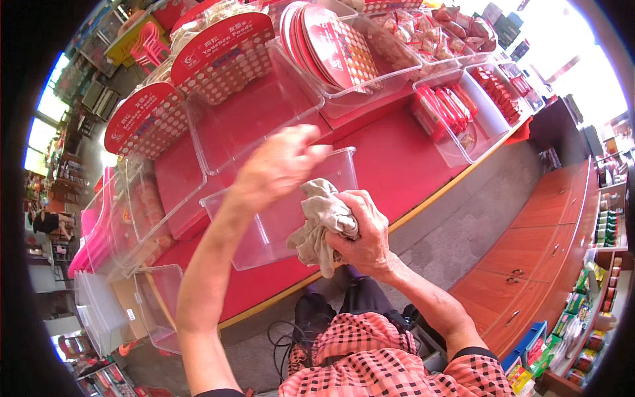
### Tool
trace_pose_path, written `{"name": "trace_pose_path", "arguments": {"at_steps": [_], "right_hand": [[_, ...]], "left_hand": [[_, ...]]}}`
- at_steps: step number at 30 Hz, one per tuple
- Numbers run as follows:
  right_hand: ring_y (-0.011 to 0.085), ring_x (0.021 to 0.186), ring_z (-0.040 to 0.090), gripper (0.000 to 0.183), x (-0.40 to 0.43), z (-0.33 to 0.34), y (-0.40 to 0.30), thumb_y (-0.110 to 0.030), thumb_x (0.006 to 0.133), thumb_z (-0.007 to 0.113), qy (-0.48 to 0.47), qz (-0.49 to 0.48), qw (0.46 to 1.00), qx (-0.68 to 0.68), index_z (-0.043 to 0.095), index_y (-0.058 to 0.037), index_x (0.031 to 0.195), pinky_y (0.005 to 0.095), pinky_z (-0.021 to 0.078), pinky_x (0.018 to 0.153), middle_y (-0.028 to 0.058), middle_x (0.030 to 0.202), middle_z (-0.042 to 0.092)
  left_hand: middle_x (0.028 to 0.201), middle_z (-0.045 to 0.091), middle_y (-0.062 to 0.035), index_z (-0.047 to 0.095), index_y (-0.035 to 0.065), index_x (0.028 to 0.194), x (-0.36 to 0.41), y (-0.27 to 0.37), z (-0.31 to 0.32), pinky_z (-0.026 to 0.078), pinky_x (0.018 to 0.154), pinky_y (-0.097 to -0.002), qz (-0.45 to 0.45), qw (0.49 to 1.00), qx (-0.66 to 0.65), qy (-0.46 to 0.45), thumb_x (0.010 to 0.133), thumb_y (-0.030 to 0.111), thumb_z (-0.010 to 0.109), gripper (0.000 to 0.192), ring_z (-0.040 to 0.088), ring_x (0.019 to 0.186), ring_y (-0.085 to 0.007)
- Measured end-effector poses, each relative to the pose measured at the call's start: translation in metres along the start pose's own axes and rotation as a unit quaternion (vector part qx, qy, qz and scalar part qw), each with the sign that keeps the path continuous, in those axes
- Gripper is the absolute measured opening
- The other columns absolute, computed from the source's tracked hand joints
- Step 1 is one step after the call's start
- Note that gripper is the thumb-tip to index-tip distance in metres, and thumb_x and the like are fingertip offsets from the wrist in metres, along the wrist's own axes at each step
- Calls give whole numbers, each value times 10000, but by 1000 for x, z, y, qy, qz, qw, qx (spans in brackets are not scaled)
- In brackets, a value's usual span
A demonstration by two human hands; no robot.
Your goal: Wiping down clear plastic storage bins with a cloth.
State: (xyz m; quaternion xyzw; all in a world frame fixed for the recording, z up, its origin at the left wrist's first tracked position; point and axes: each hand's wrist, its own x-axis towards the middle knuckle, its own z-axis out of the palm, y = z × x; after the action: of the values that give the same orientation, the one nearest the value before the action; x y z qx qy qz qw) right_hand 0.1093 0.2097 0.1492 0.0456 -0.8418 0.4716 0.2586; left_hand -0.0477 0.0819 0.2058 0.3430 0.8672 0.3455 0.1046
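Observation:
My right hand grips a crumpled greyish-beige cloth above the near edge of the red stand. Blurred by motion, my left hand is raised to the left of the cloth, fingers partly curled and nothing visible in them. Below both hands a clear plastic bin rests on the red surface, partly covered by my left forearm and the cloth. Just beyond it, another clear bin with no goods visible inside is set on a higher step.
Red printed display cards stand along the back bins. A stack of round-topped cards leans in one bin. Red packets fill part of a bin at right. Wooden cabinets flank the aisle; clear bins sit at lower left.

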Motion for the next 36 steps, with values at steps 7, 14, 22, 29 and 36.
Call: {"name": "trace_pose_path", "arguments": {"at_steps": [7,14,22,29,36], "right_hand": [[206,954,621,360,20,-9,-13,-33,763,603,8,183,921,344,530,5,1114,339,519,820,120,1043,637],[223,981,592,329,63,-7,25,-142,842,603,86,170,974,126,510,-23,1134,346,473,852,125,1058,600],[396,907,549,375,56,77,-43,-118,693,677,-73,-14,989,-130,499,-23,1009,455,471,747,201,968,524],[335,884,574,416,53,143,-87,-176,672,722,-205,-153,967,-11,489,-54,995,439,514,689,144,935,531],[320,855,592,453,78,63,-36,-222,613,772,-252,-182,940,-138,526,-75,963,430,530,641,125,924,552]], "left_hand": [[608,525,-30,636,26,791,-108,-121,-68,397,592,-270,-131,986,-98,-20,895,376,588,369,508,620,-99],[676,550,14,576,97,657,-128,-126,-31,347,569,-213,-94,931,-312,163,903,416,587,403,429,593,-42],[660,500,31,581,86,668,-134,-132,-30,362,572,-203,-75,898,-419,115,928,475,515,472,431,604,-56],[871,599,-29,591,15,1034,-138,-134,-45,453,735,-261,-207,782,-584,57,860,736,303,796,556,806,-114],[677,517,23,561,70,722,-135,-135,-27,408,645,-245,-132,865,-467,129,944,246,485,293,508,712,-91]]}}
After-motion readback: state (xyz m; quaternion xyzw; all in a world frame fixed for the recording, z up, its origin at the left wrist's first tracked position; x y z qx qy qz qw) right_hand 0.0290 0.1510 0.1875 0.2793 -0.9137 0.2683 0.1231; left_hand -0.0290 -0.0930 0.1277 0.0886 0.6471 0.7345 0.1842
